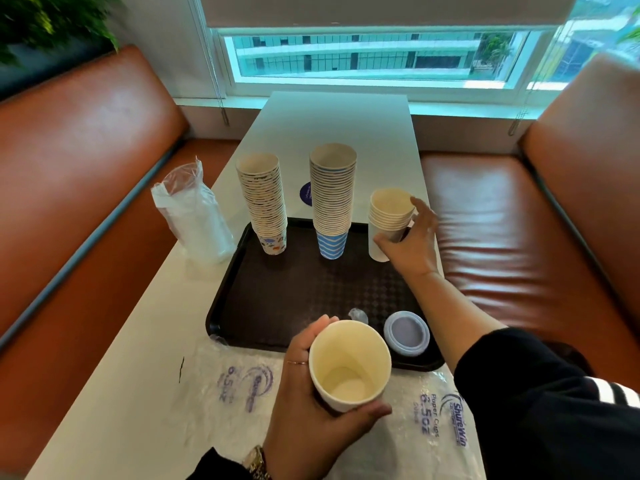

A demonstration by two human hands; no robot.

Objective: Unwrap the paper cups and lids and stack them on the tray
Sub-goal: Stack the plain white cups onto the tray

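A long white table (332, 133) stands between two orange-brown leather benches (86, 161), under a big window (363, 57). On the near half of the table sits a dark brown plastic tray (294, 292).

Two empty see-through plastic wrappers with blue print (426, 420) lie flat on the table, just in front of the tray. A clear plastic bag of white lids (194, 216) leans on the table, left of the tray.

At the back of the tray stand three stacks. The tall stack of paper cups with little coloured pictures (265, 202) is on the left. The tall stack of blue-striped paper cups (332, 199) is in the middle. The short stack of plain white paper cups (388, 223) is at the back right corner.

The right hand (412, 244) holds this short stack, with its fingers curled round the side. The left hand (311, 403) is close to the camera. Its fingers and thumb wrap round a plain white paper cup (349, 365), open side up.

A small stack of round grey-white plastic lids (407, 332) rests at the front right of the tray.
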